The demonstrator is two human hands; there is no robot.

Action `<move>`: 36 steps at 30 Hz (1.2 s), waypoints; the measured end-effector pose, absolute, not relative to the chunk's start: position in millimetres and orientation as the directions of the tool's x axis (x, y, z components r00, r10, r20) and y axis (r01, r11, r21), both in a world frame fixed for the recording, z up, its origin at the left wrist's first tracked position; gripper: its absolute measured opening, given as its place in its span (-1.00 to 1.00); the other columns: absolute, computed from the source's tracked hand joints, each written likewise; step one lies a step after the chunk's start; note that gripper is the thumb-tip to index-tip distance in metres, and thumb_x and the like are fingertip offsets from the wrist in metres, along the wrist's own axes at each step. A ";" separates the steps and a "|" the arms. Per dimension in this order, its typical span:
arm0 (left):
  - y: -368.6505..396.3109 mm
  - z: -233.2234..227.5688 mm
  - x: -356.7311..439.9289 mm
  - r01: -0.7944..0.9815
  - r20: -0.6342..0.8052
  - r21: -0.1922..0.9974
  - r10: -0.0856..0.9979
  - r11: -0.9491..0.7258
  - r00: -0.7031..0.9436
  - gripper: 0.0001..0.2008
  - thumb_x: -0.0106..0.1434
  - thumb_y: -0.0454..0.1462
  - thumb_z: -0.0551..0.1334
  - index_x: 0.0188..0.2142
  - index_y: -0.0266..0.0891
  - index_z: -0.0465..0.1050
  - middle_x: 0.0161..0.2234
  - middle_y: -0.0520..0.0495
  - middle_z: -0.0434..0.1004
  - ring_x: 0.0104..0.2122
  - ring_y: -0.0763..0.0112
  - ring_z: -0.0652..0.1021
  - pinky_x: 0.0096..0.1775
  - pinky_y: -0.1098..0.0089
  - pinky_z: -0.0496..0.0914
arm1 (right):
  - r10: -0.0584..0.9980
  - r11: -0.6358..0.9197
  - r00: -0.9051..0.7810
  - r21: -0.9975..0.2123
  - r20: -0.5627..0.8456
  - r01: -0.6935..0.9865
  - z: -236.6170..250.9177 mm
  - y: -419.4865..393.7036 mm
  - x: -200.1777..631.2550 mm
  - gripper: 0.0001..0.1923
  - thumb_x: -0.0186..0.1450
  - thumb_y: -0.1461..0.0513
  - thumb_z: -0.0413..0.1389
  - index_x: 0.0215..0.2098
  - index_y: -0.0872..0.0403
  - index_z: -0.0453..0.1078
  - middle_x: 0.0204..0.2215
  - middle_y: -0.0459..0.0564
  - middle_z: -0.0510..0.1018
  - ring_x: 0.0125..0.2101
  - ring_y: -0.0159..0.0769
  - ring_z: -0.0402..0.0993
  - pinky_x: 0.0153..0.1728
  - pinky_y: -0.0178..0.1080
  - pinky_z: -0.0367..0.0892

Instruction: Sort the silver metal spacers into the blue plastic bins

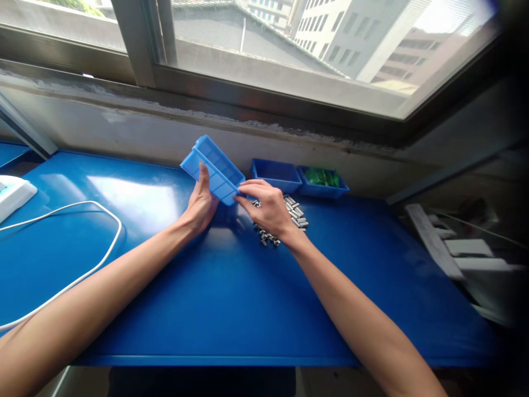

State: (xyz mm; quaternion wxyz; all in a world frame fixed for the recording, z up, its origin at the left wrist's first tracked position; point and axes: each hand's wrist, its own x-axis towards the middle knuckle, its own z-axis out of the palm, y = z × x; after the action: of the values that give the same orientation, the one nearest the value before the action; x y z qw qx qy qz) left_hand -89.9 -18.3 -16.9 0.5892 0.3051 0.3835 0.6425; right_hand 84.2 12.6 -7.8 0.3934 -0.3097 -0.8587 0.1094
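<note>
A light blue plastic bin is held up off the table, tilted with its right end lower. My left hand grips it from the left and below, thumb pressed on its near side wall. At the lower right corner, my right hand pinches the rim between thumb and fingers. Small shiny metal pieces lie in a loose pile on the table, behind and around my right hand, which partly hides them. What the bin holds, if anything, I cannot make out.
Against the wall stand a dark blue bin and another blue bin containing green packets. A white cable loops across the left of the blue table, near a white device. A window frame rises behind.
</note>
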 end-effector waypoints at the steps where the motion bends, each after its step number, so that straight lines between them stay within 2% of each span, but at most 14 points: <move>1: -19.7 -15.2 -90.4 -0.547 -0.094 0.837 0.985 0.001 -0.141 -0.39 0.54 0.18 -0.02 0.30 -0.11 0.39 0.09 -0.12 0.66 0.18 0.23 0.60 0.21 0.30 0.52 | 0.625 0.778 -0.496 -0.430 0.604 0.457 -5.7 24.4 83.3 -0.87 0.40 0.21 0.27 -0.14 0.02 0.69 -0.13 0.04 0.77 0.01 -0.08 0.67 0.11 -0.04 0.55; 5: -29.8 -10.2 -91.6 -0.505 -0.337 0.833 0.931 0.227 -0.139 -0.57 0.52 0.00 0.16 0.01 -0.34 0.53 0.05 -0.33 0.65 0.01 0.11 0.69 0.09 0.22 0.60 | 0.619 0.781 -0.584 -0.337 0.526 0.525 -0.9 69.3 82.7 -0.86 0.37 0.26 0.27 -0.16 -0.01 0.71 -0.10 0.02 0.78 0.08 -0.06 0.67 0.18 -0.03 0.50; 7: -32.6 -8.5 -92.0 -0.448 -0.357 0.853 0.926 0.268 -0.126 -0.63 0.51 -0.07 0.17 -0.11 -0.39 0.53 0.01 -0.39 0.64 -0.08 0.10 0.71 -0.01 0.19 0.64 | 0.617 0.780 -0.620 -0.270 0.484 0.564 -3.9 84.3 82.2 -0.84 0.38 0.27 0.26 -0.15 0.00 0.71 -0.08 0.04 0.77 0.10 -0.04 0.66 0.20 0.00 0.46; 9: -30.3 -7.3 -92.8 -0.404 -0.285 0.893 0.944 0.200 -0.163 -0.70 0.51 -0.14 0.15 -0.16 -0.35 0.50 -0.01 -0.33 0.62 -0.11 0.16 0.71 -0.07 0.24 0.64 | 0.614 0.779 -0.642 -0.225 0.459 0.585 -9.7 92.7 82.8 -0.83 0.38 0.28 0.25 -0.14 0.01 0.71 -0.07 0.05 0.77 0.12 -0.03 0.65 0.23 0.03 0.42; 12: -17.7 -7.9 -95.3 -0.316 -0.187 0.943 0.950 0.103 -0.248 -0.86 0.48 -0.21 0.17 -0.14 -0.25 0.41 0.02 -0.21 0.55 -0.13 0.29 0.68 -0.11 0.33 0.60 | 0.622 0.763 -0.608 -0.206 0.493 0.613 -17.7 94.2 88.6 -0.79 0.39 0.27 0.24 -0.07 0.03 0.69 -0.01 0.06 0.76 0.19 0.00 0.60 0.27 0.07 0.39; 16: 1.9 -13.7 -97.1 -0.260 -0.162 0.960 0.964 0.105 -0.211 -0.83 0.48 -0.17 0.17 -0.05 -0.20 0.40 0.08 -0.20 0.49 -0.10 0.31 0.64 -0.07 0.33 0.57 | 0.649 0.718 -0.500 -0.244 0.573 0.652 -19.3 80.9 104.6 -0.61 0.38 0.28 0.19 0.15 0.10 0.59 0.15 0.14 0.67 0.24 0.00 0.54 0.29 0.07 0.38; 20: 8.9 -21.2 -92.3 -0.252 -0.122 0.965 0.978 0.077 -0.170 -0.77 0.47 -0.12 0.18 0.01 -0.16 0.41 0.14 -0.21 0.48 -0.02 0.25 0.63 -0.02 0.28 0.55 | 0.725 0.601 -0.336 -0.315 0.601 0.735 -18.6 63.6 125.4 -0.69 0.37 0.24 0.16 0.01 0.13 0.64 -0.01 0.17 0.73 0.11 0.05 0.60 0.21 0.12 0.44; 23: 7.5 -24.1 -84.3 -0.161 -0.041 0.987 0.980 0.008 -0.197 -0.75 0.42 -0.13 0.21 0.01 -0.16 0.43 0.12 -0.18 0.49 -0.02 0.22 0.63 -0.06 0.26 0.55 | 0.739 0.547 -0.251 -0.339 0.625 0.765 -20.9 56.3 146.4 -0.68 0.36 0.22 0.15 0.01 0.11 0.63 0.02 0.17 0.72 0.14 0.08 0.56 0.24 0.16 0.41; 26: 6.2 -22.8 -71.0 -0.027 0.081 0.996 0.980 -0.087 -0.181 -0.75 0.36 -0.11 0.23 -0.07 -0.18 0.49 0.00 -0.14 0.55 -0.09 0.23 0.63 -0.12 0.28 0.53 | 0.725 0.472 -0.113 -0.370 0.680 0.800 -24.0 54.4 175.0 -0.71 0.35 0.23 0.11 -0.05 0.08 0.62 -0.06 0.15 0.73 0.07 0.06 0.56 0.21 0.14 0.42; 29: 8.0 -19.4 -50.7 0.023 0.161 0.987 0.986 -0.160 -0.043 -0.76 0.35 -0.09 0.23 -0.15 -0.19 0.52 -0.16 -0.10 0.60 -0.18 0.25 0.64 -0.13 0.27 0.51 | 0.726 0.286 0.039 -0.352 0.687 0.891 -27.6 56.2 207.1 -0.73 0.34 0.24 0.11 -0.10 0.07 0.62 -0.09 0.21 0.68 0.08 0.14 0.48 0.16 0.18 0.39; 31: 10.5 -18.2 -34.8 0.053 0.196 0.979 0.979 -0.199 0.054 -0.76 0.35 -0.09 0.23 -0.15 -0.18 0.53 -0.16 -0.08 0.62 -0.20 0.25 0.64 -0.13 0.27 0.50 | 0.767 0.197 0.037 -0.290 0.641 0.936 -30.0 58.4 224.8 -0.74 0.33 0.18 0.17 -0.08 0.07 0.61 0.01 0.27 0.59 0.13 0.20 0.39 0.15 0.21 0.35; 33: 13.2 -18.6 -19.6 0.104 0.213 0.969 0.971 -0.223 0.105 -0.77 0.35 -0.09 0.24 -0.14 -0.17 0.54 -0.10 -0.08 0.64 -0.18 0.24 0.64 -0.13 0.27 0.49 | 0.814 0.191 -0.024 -0.227 0.581 0.955 -31.8 60.6 236.1 -0.71 0.35 0.10 0.22 -0.04 0.06 0.60 0.07 0.29 0.51 0.18 0.21 0.33 0.18 0.23 0.30; 36: 16.0 -21.8 -2.7 0.202 0.238 0.944 0.964 -0.259 0.122 -0.78 0.38 -0.13 0.22 -0.13 -0.17 0.56 -0.08 -0.09 0.65 -0.12 0.21 0.63 -0.07 0.24 0.46 | 0.854 0.199 -0.073 -0.194 0.516 0.961 -31.7 62.9 241.5 -0.70 0.40 0.05 0.23 -0.02 0.04 0.58 0.10 0.28 0.48 0.21 0.19 0.30 0.22 0.28 0.23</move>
State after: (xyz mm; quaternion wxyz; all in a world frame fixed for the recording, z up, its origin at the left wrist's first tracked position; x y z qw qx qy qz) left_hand -2.7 16.0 -21.8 0.3989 0.6339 0.4597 0.4772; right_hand 241.5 62.9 -31.7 0.2700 -0.6249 -0.7257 -0.0992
